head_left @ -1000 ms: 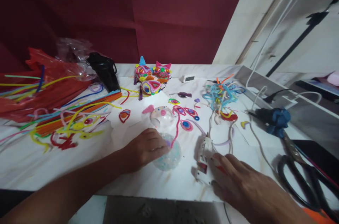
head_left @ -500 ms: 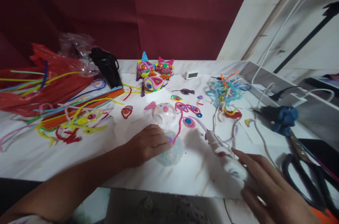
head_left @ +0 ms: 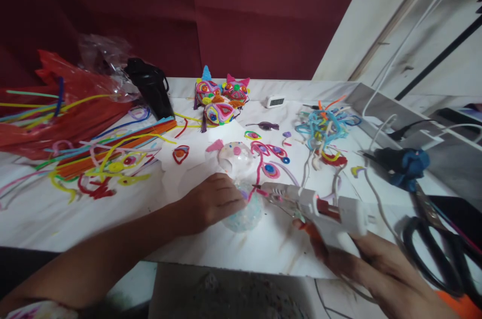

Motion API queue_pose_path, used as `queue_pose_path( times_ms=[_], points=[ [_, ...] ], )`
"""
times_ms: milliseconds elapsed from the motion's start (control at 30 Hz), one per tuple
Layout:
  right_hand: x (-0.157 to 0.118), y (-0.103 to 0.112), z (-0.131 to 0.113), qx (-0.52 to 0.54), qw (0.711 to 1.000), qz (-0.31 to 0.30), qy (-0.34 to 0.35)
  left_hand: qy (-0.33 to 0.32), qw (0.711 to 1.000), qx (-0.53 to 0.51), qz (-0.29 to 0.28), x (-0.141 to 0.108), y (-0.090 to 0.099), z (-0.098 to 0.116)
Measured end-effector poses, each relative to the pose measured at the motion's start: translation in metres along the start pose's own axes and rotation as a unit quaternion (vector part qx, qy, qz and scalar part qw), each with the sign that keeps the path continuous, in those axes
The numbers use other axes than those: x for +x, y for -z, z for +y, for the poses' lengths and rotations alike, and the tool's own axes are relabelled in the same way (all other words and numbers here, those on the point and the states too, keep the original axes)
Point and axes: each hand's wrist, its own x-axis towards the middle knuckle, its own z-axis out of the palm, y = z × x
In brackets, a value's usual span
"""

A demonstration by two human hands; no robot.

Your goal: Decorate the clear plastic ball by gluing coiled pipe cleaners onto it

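Observation:
My left hand (head_left: pixel 211 202) rests on a clear ball-shaped figure (head_left: pixel 241 183) decorated with pink pipe cleaner, holding it down on the white table (head_left: pixel 263 248). My right hand (head_left: pixel 361 263) grips a white hot glue gun (head_left: pixel 320 206) with an orange trigger. The gun lies level above the table and its nozzle points left, almost touching the figure beside my left fingertips.
Loose pipe cleaners (head_left: pixel 101 158) and red plastic bags (head_left: pixel 56 108) lie at the left. Finished colourful figures (head_left: pixel 220 100) stand at the back, with a black object (head_left: pixel 150 88) and a small white clock (head_left: pixel 274 102). A tangle of blue pipe cleaners (head_left: pixel 324 128), a blue-wrapped tool (head_left: pixel 402 166) and black scissors (head_left: pixel 437 248) are at the right.
My right hand picked the glue gun up off the table and swung its nozzle left to the figure. My left hand stayed on the figure.

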Motion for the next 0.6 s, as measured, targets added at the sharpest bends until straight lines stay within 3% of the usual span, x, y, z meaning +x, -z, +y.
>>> queue_pose_path(
  times_ms=[100, 200, 600],
  points=[
    [0.001, -0.012, -0.033, 0.026, 0.999, -0.030, -0.031, 0.002, 1.000, 0.001, 0.002, 0.000, 0.000, 0.000],
    [0.002, -0.015, -0.048, 0.053, 0.996, -0.055, -0.040, 0.002, 1.000, 0.004, 0.000, 0.001, 0.001, 0.001],
    [0.015, -0.019, -0.039, 0.145, 0.981, -0.100, -0.080, -0.004, 1.000, 0.018, 0.006, 0.004, 0.001, 0.002]
  ],
)
